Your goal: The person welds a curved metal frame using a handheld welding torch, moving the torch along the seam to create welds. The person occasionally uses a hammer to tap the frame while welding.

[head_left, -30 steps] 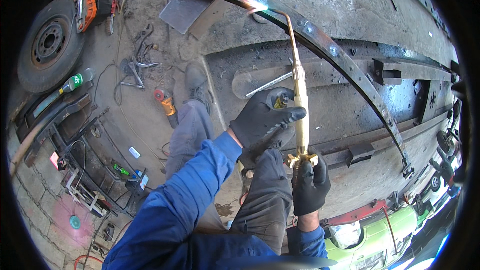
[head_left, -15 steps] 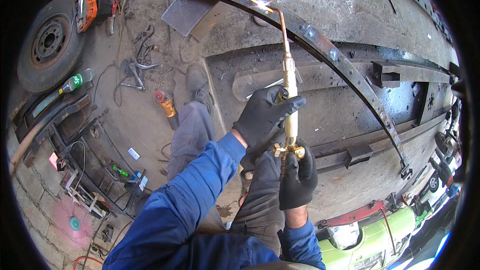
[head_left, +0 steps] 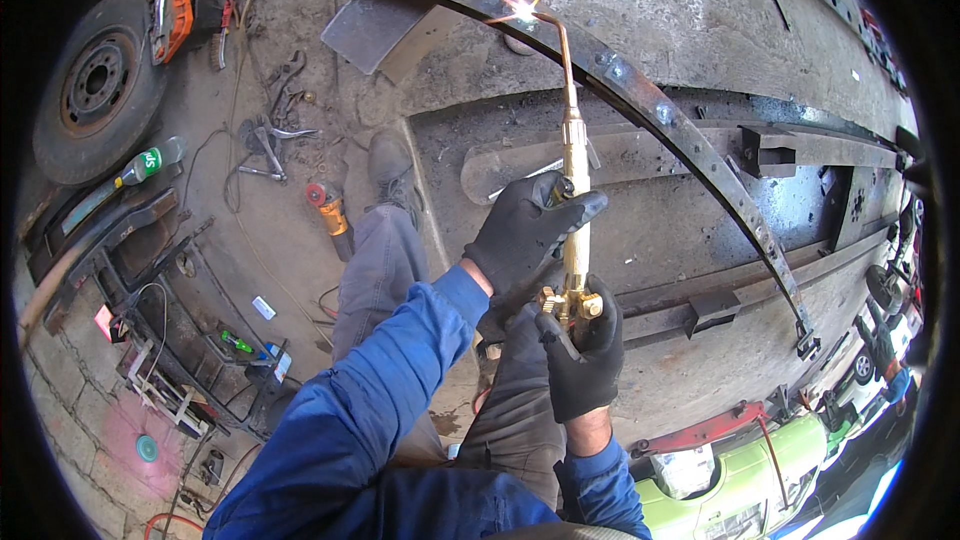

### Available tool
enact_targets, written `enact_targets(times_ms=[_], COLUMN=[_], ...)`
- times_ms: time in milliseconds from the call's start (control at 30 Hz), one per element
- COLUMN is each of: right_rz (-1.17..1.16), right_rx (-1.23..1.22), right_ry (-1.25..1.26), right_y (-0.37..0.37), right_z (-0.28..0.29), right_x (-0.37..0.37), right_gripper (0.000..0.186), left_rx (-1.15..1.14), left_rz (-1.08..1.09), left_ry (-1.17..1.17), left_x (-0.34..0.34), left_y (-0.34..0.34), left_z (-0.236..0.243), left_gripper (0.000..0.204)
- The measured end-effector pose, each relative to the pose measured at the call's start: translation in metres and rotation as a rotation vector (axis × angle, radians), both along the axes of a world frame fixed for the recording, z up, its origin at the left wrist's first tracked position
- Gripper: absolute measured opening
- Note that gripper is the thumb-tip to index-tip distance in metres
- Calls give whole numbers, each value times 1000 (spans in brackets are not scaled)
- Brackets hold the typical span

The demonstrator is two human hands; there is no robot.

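A brass gas torch (head_left: pixel 577 165) with a bent copper tip points away from me, a bright flame (head_left: pixel 522 8) burning at its end. My left hand (head_left: pixel 515 235), in a black glove, is closed around the upper part of the torch handle, its thumb lying across the brass. Lower down, my gloved right hand (head_left: pixel 585 365) grips the torch at its valve knobs (head_left: pixel 567 303); the thumb is at the left side of the knobs. Beyond the tip, the flame shows over a long dark steel bar (head_left: pixel 640 90) with bolt heads and holes along it, curved in this view.
On the floor to the left lie an angle grinder (head_left: pixel 330 210), pliers (head_left: pixel 265 140), a wheel (head_left: pixel 100 80), a green-labelled bottle (head_left: pixel 150 162) and a steel frame (head_left: pixel 200 320). Steel beams (head_left: pixel 660 155) lie at right. A light green car (head_left: pixel 740 480) stands at lower right.
The flame has become more compact and starlike. My right hand has shifted slightly left, its thumb moving outward beside the valve knobs. The torch has moved a little left.
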State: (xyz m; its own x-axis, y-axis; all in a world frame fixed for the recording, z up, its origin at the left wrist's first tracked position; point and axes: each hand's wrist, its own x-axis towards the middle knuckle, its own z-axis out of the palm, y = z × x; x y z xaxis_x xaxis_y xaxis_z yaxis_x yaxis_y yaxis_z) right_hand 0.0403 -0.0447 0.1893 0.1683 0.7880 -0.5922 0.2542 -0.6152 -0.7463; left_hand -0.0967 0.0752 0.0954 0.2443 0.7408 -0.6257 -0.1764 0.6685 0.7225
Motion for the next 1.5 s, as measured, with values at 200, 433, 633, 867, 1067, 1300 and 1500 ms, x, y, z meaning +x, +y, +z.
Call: enact_targets(times_ms=[200,433,633,867,1067,1300,1500], right_rz=[3,4,-29,-92,-93,-39,-18], right_rx=[-6,9,3,10,-6,4,19], right_ry=[-17,-21,3,52,52,7,-6], right_y=[0,0,-1,-3,-5,-5,-2], right_z=[0,-1,-3,-4,-6,-7,-4], right_x=[1,2,1,0,1,1,-1], right_gripper=[72,70,69,68,68,65,65], left_rx=[12,19,-11,-39,-16,29,30], left_rz=[4,2,13,-71,-50,7,31], left_ry=[25,51,35,87,82,79,55], left_x=[2,3,4,0,1,6,6], left_y=[-1,-2,-2,2,0,-3,-2], left_z=[-2,-2,2,6,4,-2,2], left_gripper=[41,41,42,43,43,40,42])
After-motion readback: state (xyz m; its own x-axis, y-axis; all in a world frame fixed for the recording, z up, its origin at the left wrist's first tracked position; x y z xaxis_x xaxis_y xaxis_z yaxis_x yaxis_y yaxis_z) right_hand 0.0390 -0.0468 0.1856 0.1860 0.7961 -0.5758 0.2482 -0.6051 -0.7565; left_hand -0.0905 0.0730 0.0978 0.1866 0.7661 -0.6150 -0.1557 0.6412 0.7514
